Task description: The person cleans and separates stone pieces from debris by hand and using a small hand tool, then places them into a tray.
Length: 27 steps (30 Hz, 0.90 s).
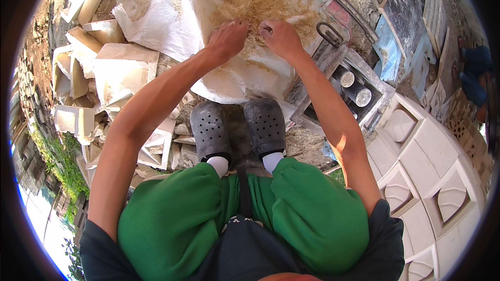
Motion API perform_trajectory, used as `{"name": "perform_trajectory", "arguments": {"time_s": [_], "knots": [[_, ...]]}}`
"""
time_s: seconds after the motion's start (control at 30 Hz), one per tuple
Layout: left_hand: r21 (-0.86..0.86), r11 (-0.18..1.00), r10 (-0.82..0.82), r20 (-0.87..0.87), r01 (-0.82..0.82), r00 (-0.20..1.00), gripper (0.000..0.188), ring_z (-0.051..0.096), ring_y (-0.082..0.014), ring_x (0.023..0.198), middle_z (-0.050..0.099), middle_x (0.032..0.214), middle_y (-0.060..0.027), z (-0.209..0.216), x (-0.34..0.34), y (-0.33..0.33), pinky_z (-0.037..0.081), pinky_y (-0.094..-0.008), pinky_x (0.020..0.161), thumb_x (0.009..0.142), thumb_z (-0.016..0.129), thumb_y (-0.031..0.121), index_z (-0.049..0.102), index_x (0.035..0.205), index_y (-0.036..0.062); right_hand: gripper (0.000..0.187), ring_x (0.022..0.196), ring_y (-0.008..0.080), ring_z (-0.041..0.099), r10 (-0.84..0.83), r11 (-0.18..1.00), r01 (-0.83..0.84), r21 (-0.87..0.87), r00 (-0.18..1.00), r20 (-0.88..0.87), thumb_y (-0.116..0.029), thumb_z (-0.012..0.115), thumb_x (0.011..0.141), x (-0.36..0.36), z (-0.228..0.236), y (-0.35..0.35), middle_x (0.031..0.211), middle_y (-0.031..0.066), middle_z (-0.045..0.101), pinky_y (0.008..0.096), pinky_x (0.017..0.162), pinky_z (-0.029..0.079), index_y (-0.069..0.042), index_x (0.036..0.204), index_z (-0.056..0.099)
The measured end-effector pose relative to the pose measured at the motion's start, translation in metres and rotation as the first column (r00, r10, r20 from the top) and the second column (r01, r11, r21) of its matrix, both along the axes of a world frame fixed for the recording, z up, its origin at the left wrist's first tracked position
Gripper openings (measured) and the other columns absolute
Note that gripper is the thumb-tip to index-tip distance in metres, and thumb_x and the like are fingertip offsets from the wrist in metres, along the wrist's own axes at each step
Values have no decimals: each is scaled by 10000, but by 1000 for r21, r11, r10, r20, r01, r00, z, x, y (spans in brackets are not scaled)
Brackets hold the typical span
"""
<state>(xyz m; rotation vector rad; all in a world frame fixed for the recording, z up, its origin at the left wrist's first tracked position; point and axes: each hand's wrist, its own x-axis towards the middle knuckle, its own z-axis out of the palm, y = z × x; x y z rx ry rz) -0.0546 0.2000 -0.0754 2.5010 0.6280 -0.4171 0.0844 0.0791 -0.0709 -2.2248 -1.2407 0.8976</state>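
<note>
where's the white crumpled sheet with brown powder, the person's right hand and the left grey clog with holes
White crumpled sheet [237,81], head view: bare lower part.
Right hand [281,38], head view: back of the hand.
Left grey clog with holes [209,129], head view: perforated top.

Grey perforated clogs [209,129], dial centre; white socks [219,165]; loose green trousers [174,218], 6 o'clock; dark short sleeves [385,242], 4 and 8 o'clock.
</note>
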Motion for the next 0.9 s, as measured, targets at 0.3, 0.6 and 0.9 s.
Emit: {"name": "perform_trajectory", "arguments": {"time_s": [0.3,0.6,0.9], "knots": [[28,997,66,84,-68,994,178,613,-402,991,626,1035,-209,10,-6,-9,474,-485,855,931,499,142,534,1041,6,334,864,397,629,-167,983,166,-75,986,-7,-317,508,833,6,6,5,887,220,650,471,756,497,-19,845,657],[-415,787,525,63,-456,849,336,652,-255,889,671,1030,-159,26,27,15,518,-397,771,949,551,258,549,1183,17,315,815,351,649,-336,909,365,200,928,-163,-326,571,882,43,38,30,920,218,674,412,746,513,-40,943,689],[-546,621,731,142,-563,668,343,644,-166,786,685,934,-104,22,41,45,534,-323,657,916,631,278,590,1129,12,320,930,324,661,48,996,-43,-73,996,75,-152,561,869,22,0,7,1025,174,673,433,792,530,-187,1170,664]]}}
